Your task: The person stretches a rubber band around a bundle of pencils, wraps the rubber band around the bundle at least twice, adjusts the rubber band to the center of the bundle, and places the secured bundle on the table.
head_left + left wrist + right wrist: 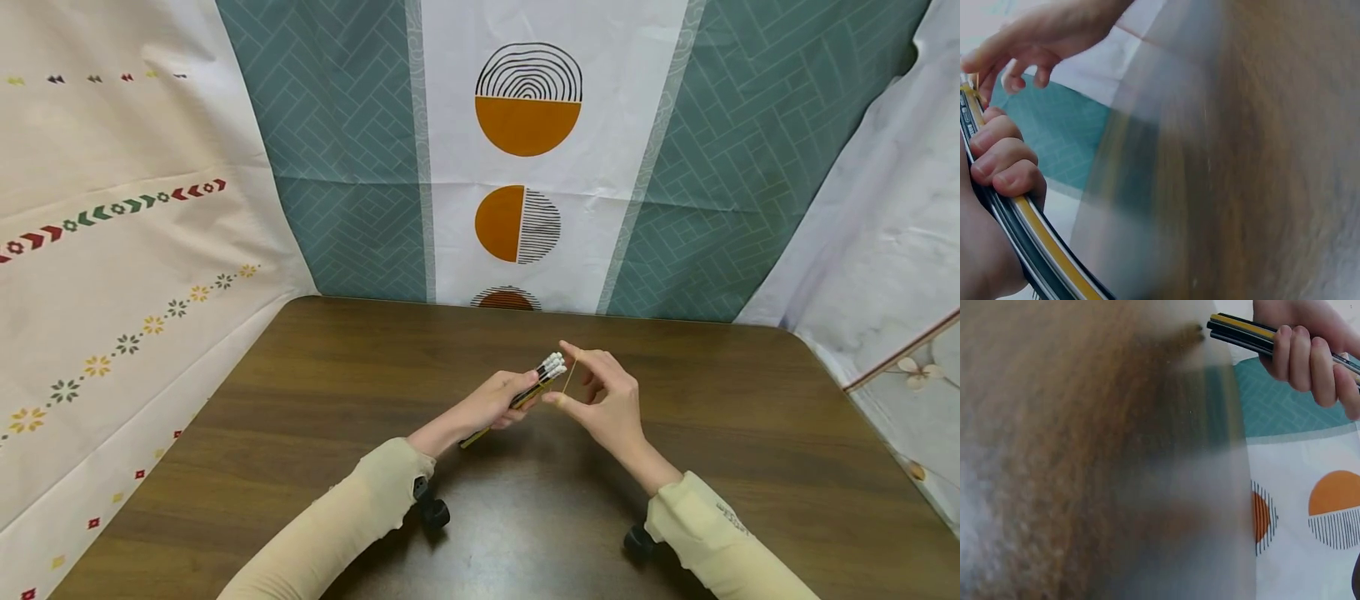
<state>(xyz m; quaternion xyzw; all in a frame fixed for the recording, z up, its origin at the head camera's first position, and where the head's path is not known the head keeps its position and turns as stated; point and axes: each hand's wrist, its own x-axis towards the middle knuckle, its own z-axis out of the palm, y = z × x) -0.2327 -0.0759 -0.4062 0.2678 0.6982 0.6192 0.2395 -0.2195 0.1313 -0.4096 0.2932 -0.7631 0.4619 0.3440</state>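
My left hand [497, 402] grips a bundle of pencils [553, 367], black, yellow and white, with white ends pointing up and to the right. Its fingers curl round the bundle in the left wrist view, where yellow banding [970, 91] shows near the far end. A thin yellowish rubber band [571, 375] stretches between the spread thumb and forefinger of my right hand [611, 398], close beside those white ends. Whether this stretched loop passes round the pencils I cannot tell. In the right wrist view the bundle's lower ends [1235, 330] stick out past the left hand.
Both hands are raised above a brown wooden table [360, 350]. Behind its back edge hangs a teal and white patterned cloth [345, 167]. Pale patterned cloths hang at the left [150, 275] and right [885, 275]. A black device [433, 510] sits at the left wrist.
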